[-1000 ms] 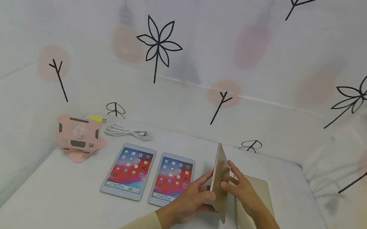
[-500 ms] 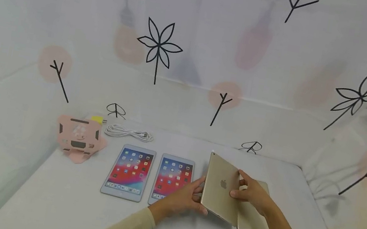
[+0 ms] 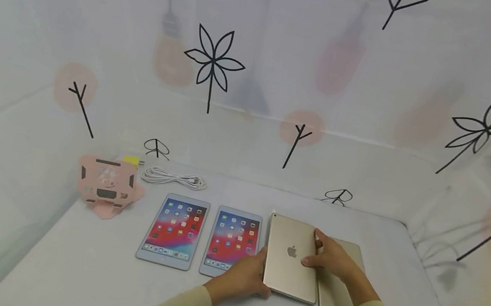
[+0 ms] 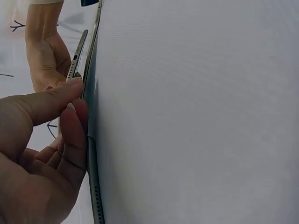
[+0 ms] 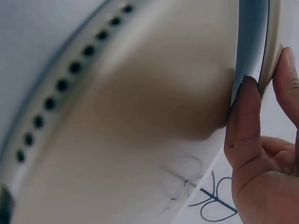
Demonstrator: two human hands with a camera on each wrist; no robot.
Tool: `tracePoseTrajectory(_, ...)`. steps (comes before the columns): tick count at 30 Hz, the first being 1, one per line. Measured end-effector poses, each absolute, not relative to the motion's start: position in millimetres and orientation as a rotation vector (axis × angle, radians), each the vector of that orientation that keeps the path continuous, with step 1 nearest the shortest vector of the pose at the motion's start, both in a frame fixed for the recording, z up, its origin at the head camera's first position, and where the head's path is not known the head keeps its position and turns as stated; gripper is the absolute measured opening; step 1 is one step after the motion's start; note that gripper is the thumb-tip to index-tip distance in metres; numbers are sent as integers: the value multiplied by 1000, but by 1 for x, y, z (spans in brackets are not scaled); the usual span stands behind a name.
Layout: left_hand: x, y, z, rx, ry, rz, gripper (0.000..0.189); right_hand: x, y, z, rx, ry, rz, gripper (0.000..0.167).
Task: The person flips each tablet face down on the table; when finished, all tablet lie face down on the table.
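A gold tablet (image 3: pixel 285 276) lies back up, its apple logo showing, at or just above the table's surface. My left hand (image 3: pixel 241 278) grips its lower left corner, thumb along the bottom edge. On the right edge my right hand (image 3: pixel 336 258) pinches it, thumb on the back and fingers under the rim; those fingers also show in the right wrist view. A second gold tablet (image 3: pixel 339 293), also back up, sits to its right, partly under my right hand and wrist. Two white tablets with lit screens, the left one (image 3: pixel 174 230) and the nearer one (image 3: pixel 232 237), lie to the left.
A pink tablet case (image 3: pixel 107 181) stands at the table's back left. Behind it is a yellow plug (image 3: pixel 131 160), and beside that a coiled white cable (image 3: pixel 173 178). Patterned white cloth (image 3: pixel 257 84) rises at the back and sides of the white table (image 3: pixel 99 269).
The gold tablet, standing almost on edge a second ago, has tipped down to the left until nearly flat, its back up. Both hands have stayed on it.
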State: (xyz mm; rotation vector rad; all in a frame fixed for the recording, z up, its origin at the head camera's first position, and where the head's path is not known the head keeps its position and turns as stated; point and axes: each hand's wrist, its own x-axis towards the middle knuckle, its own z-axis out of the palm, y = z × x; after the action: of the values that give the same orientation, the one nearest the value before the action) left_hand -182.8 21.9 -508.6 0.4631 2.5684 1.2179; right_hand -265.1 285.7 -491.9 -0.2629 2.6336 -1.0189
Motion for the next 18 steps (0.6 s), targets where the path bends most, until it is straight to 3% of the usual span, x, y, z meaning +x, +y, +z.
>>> tracePoseTrajectory(6,-179,24,-504,412,2568,1145,85,-268,279,-491,-281,2626,-1002,109)
tracePoseTrajectory(11,-177,26,-499,331,2595,1046,92,-268,271,-488,-306,2656,-919,104)
tracePoseTrajectory(18,-178,30,-501,326,2642,953,87,-266,261,-484,-225,2759,-663,100)
